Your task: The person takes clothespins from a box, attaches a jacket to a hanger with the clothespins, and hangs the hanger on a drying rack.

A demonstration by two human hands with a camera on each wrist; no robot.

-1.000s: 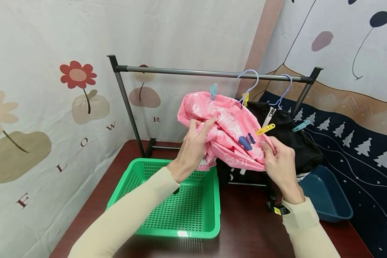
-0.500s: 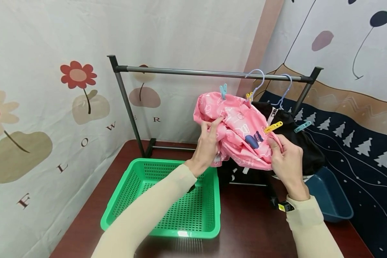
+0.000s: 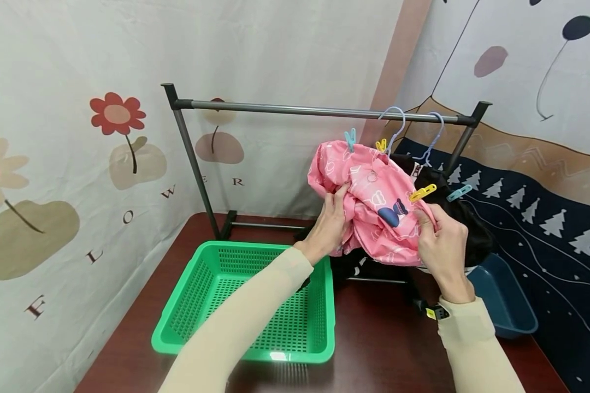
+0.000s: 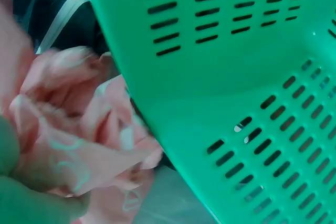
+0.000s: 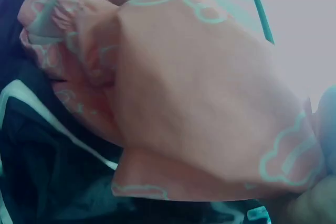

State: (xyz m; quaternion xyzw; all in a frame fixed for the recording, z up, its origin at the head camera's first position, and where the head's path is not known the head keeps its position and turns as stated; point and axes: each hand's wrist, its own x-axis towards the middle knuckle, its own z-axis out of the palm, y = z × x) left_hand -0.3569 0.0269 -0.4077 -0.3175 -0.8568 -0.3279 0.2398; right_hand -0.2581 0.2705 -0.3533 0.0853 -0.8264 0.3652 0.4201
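A pink garment [image 3: 373,180] with white printed outlines and a dark blue motif hangs bunched from a pale lilac hanger [image 3: 402,128] on the rack. A light blue clothespin [image 3: 350,140] and a yellow clothespin [image 3: 381,144] sit along its top. My left hand [image 3: 327,226] grips gathered folds on the garment's left side; in the left wrist view its fingers [image 4: 37,205] hold crumpled cloth. At the right edge, just below another yellow clothespin [image 3: 423,192], my right hand [image 3: 444,245] pinches the fabric. The right wrist view shows the pink cloth [image 5: 199,87] stretched smooth.
Behind hangs a black garment [image 3: 474,234] on a second hanger [image 3: 432,139], with a teal clothespin [image 3: 459,192]. A metal rack bar [image 3: 275,109] spans above. The green perforated basket [image 3: 163,327] and a dark blue basin [image 3: 503,297] stand on the reddish-brown table [image 3: 373,349].
Both hands have moved to the right with the pink garment, and its hanger has slid right along the bar. The hold on the cloth stays alike.
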